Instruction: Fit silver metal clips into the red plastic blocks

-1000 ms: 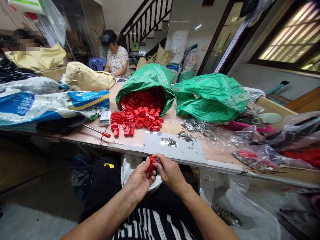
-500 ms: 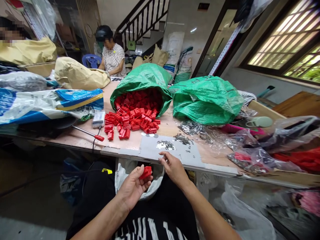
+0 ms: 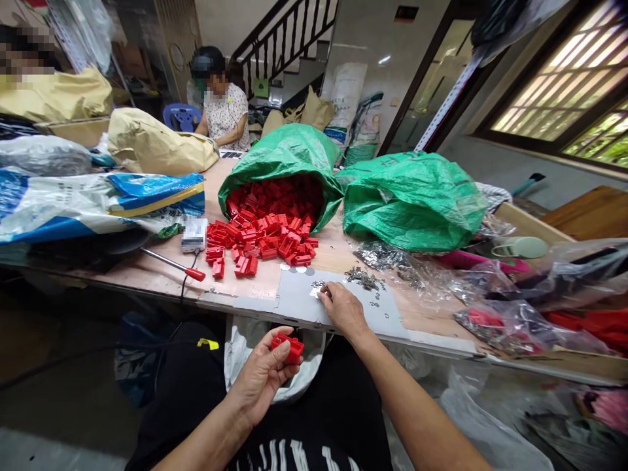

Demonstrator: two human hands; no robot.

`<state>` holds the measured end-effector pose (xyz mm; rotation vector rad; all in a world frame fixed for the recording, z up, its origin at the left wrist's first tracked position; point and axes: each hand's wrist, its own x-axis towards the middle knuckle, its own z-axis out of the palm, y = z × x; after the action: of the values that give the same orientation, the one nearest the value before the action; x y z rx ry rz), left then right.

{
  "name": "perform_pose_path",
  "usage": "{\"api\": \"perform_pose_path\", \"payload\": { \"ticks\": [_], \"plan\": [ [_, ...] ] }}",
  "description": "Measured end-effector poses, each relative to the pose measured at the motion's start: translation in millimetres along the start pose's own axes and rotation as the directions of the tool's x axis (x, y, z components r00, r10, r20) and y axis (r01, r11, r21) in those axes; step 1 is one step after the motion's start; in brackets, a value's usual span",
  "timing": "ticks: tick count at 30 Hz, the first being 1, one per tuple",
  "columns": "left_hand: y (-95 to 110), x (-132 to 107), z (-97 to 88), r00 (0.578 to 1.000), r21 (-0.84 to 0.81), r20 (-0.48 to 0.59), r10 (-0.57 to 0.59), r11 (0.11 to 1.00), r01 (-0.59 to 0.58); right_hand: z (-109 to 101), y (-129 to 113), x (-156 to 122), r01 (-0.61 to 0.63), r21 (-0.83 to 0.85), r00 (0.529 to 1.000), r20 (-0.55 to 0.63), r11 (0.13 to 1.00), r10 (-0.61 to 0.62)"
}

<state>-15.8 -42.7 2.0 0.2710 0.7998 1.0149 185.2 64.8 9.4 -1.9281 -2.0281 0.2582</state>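
Observation:
My left hand [image 3: 262, 373] is closed around a red plastic part [image 3: 293, 350], a small block-like housing with a hollow in it. It holds the part over my lap, above the mouth of a white sack [image 3: 238, 350]. My right hand [image 3: 346, 311] reaches onto a grey sheet [image 3: 294, 297] at the table's near edge. Its thumb and fingertips are pinched together at a small pile of shiny metal pieces [image 3: 316, 285]; whatever lies between them is too small to make out. A darker heap of small metal pieces [image 3: 364, 279] lies to the right.
Many red parts [image 3: 267, 239] spill from a green sack [image 3: 289, 147]. Another green sack [image 3: 412, 196] and clear plastic bags [image 3: 515, 320] lie to the right. A red-handled tool [image 3: 174, 263] and a blue-white sack [image 3: 98, 203] lie left. A person [image 3: 226, 111] sits across the table.
My right hand has moved forward from the table's edge onto the small metal pieces, and its fingers have closed together. My left hand still holds the red part, now turned to show its hollow.

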Motion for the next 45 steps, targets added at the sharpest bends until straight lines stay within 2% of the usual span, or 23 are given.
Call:
{"api": "perform_pose_path", "payload": {
  "ticks": [6, 15, 24, 28, 31, 35, 40, 42, 45],
  "plan": [
    [3.4, 1.3, -0.1, 0.997, 0.030, 0.066, 0.029, 0.999, -0.031, 1.4, 1.1, 9.0, 0.023, -0.018, 0.999, 0.039, 1.000, -0.022],
    [2.7, 3.2, -2.8, 0.999, 0.010, 0.045, 0.007, 1.000, -0.007, 1.5, 5.9, 11.0, 0.097, 0.043, 0.994, 0.046, 0.994, -0.099],
    [2.5, 3.7, -3.1, 0.999, 0.011, 0.039, 0.005, 1.000, -0.005, -3.2, 15.1, 12.9, 0.084, 0.187, 0.996, 0.001, 0.979, -0.086],
    [5.9, 4.8, -2.2, 0.998, 0.012, 0.045, 0.037, 0.999, -0.038, -5.0, 18.1, 8.7, 0.041, 0.291, 0.999, -0.023, 0.956, -0.036],
    [11.6, 6.5, 0.0, 0.994, 0.030, 0.038, 0.098, 0.995, -0.099, -4.6, 14.3, 1.8, 0.025, 0.424, 0.999, 0.024, 0.905, -0.039],
    [19.8, 9.3, 2.7, 0.990, 0.025, 0.036, 0.140, 0.990, -0.141, -9.6, -5.1, -13.7, 0.053, 0.605, 0.981, 0.117, 0.794, -0.154],
    [23.0, 11.7, 5.1, 0.984, -0.009, 0.045, 0.175, 0.985, -0.174, -21.7, -38.0, -39.1, 0.091, 0.788, 0.964, 0.083, 0.609, -0.251],
    [22.7, 12.0, 6.4, 0.982, -0.017, 0.050, 0.184, 0.983, -0.183, -22.5, -46.7, -47.8, 0.103, 0.807, 0.960, 0.074, 0.582, -0.271],
    [22.6, 11.6, 8.2, 0.979, -0.022, 0.058, 0.195, 0.981, -0.194, -18.4, -52.0, -55.9, 0.123, 0.802, 0.951, 0.073, 0.585, -0.301]
  ]
}}
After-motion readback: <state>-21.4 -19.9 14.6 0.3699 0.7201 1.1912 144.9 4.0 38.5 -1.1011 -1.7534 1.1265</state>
